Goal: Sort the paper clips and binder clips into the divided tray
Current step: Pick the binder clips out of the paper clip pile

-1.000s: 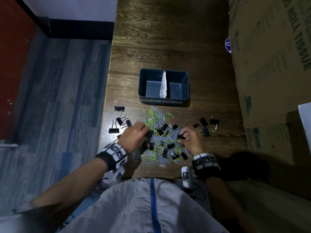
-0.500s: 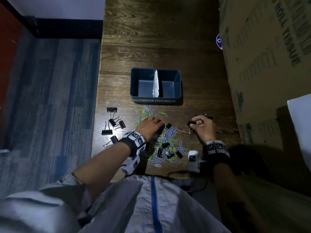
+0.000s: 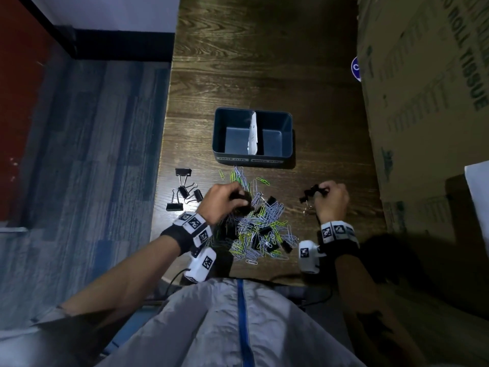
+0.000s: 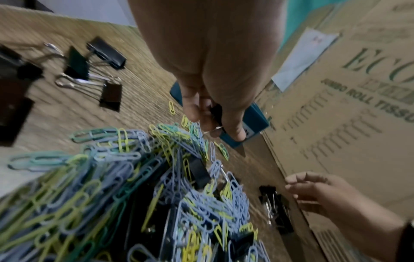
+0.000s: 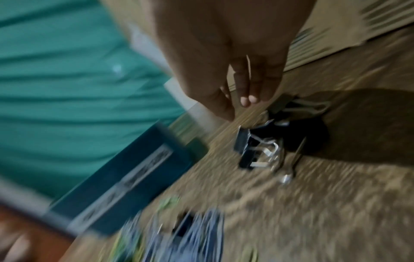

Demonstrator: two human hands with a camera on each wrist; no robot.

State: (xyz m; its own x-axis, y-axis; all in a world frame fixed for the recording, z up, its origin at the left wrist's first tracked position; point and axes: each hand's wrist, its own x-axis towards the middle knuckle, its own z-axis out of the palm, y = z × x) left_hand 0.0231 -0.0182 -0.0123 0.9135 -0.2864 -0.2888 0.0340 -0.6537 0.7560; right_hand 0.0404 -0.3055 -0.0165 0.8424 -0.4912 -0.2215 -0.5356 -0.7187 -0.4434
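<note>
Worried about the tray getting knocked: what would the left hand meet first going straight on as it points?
Probably the tray, its near wall; the left hand points at it, stray paper clips lying lower.

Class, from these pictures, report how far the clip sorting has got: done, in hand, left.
Done: nothing; both compartments of the tray are empty. In hand: the left hand pinches a binder clip. Left: the mixed pile and loose binder clips.

Tray [image 3: 219, 133] mid-desk [image 3: 264, 62], white paper divider [image 3: 253, 135] upright inside.
Paper clip pile [image 3: 264, 223] just near side of tray.
Left hand [image 3: 222, 202] on pile, fingers curled round black binder clip [image 3: 242, 200].
Right hand [image 3: 330, 201] near-right of tray, at small binder clips [image 3: 310, 193]; contact unclear.
Loose binder clips [image 3: 184, 193] near-left of tray.
</note>
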